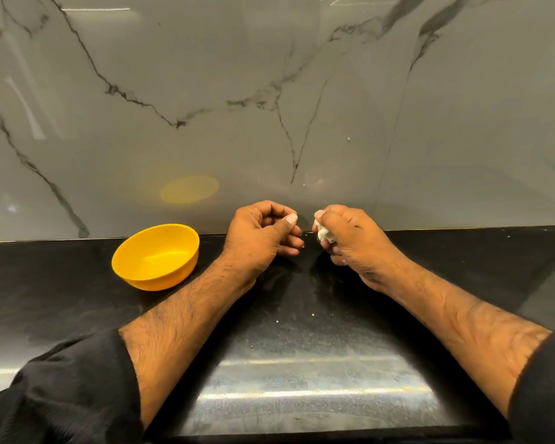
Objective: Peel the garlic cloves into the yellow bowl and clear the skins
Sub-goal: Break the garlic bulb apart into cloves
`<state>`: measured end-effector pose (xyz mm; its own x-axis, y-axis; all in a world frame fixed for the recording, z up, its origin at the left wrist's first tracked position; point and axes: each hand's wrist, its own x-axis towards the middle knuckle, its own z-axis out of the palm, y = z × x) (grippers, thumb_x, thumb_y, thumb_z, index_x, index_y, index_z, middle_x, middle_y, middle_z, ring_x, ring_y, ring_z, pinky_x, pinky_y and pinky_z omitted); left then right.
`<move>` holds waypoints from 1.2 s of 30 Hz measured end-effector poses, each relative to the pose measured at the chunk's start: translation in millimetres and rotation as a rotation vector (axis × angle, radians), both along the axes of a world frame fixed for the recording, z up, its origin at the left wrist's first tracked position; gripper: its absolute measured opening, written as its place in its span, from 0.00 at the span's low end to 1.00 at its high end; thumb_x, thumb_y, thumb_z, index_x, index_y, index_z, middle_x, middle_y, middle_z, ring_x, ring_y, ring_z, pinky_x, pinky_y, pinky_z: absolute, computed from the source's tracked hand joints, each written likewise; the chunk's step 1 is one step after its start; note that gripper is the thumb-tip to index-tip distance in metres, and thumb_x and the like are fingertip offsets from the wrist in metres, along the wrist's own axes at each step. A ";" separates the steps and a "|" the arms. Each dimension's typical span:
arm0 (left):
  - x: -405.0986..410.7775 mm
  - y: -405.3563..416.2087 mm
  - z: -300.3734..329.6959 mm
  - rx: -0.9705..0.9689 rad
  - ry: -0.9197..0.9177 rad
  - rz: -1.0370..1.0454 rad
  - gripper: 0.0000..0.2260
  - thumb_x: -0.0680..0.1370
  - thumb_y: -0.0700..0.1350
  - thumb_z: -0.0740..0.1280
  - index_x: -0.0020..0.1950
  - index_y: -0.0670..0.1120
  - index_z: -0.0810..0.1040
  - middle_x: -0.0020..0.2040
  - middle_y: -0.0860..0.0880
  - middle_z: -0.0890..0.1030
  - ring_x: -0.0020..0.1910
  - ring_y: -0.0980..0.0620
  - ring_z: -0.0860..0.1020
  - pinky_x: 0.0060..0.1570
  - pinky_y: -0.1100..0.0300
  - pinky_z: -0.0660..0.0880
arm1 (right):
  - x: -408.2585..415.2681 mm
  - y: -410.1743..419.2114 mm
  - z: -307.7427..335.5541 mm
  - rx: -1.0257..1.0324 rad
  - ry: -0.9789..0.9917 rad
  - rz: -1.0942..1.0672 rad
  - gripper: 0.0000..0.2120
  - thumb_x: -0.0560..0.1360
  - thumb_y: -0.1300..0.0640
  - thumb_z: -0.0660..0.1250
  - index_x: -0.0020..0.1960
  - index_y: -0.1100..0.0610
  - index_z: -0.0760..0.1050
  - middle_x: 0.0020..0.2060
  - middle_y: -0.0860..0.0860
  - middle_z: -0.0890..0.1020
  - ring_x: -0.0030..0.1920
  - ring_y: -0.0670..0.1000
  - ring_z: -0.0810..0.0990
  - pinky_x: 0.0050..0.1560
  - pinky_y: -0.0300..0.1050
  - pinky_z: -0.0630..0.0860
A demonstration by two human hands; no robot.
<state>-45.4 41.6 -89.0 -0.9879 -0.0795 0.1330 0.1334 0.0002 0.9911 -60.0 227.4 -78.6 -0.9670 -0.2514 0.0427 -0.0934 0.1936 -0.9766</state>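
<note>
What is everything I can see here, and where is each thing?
bowl: one, yellow, on the counter left of the hands; looks empty.
garlic: one whitish piece, held in the right hand's grip.
counter: one, black and glossy, under the arms.
wall: one, grey marble with dark veins, behind the counter.
sleeves: two, black, at the bottom corners.
left hand: one, fingers curled, seemingly holding nothing.
right hand: one, gripping the garlic.

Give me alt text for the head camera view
The right hand grips white garlic above a black counter; the left hand, fingers curled, holds nothing visible. An empty yellow bowl sits to the left.
</note>
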 end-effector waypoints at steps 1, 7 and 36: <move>0.7 -0.6 0.7 -0.020 0.000 0.000 0.02 0.83 0.38 0.70 0.54 0.41 0.82 0.42 0.41 0.86 0.37 0.46 0.85 0.41 0.50 0.86 | 1.0 -1.1 -0.8 0.042 0.044 0.001 0.18 0.85 0.46 0.63 0.45 0.57 0.79 0.32 0.49 0.76 0.32 0.48 0.69 0.31 0.43 0.64; 2.4 -5.4 4.0 -0.062 0.016 0.038 0.03 0.84 0.40 0.70 0.54 0.41 0.83 0.39 0.42 0.86 0.35 0.47 0.84 0.33 0.56 0.82 | 2.5 6.0 2.0 -0.129 -0.021 0.094 0.16 0.83 0.47 0.68 0.51 0.61 0.83 0.36 0.54 0.78 0.30 0.45 0.68 0.29 0.40 0.62; 0.1 -6.3 0.8 -0.163 0.044 0.047 0.03 0.83 0.42 0.72 0.51 0.44 0.84 0.39 0.46 0.86 0.33 0.48 0.83 0.31 0.56 0.79 | -6.2 19.1 6.6 -0.095 -0.127 0.250 0.14 0.86 0.59 0.61 0.56 0.64 0.83 0.44 0.62 0.81 0.33 0.47 0.69 0.31 0.41 0.65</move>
<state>-45.3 35.3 -88.2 -0.9765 -0.0994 0.1913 0.1731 0.1677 0.9705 -66.2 246.5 -72.0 -0.8748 -0.4828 -0.0398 -0.0029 0.0874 -0.9962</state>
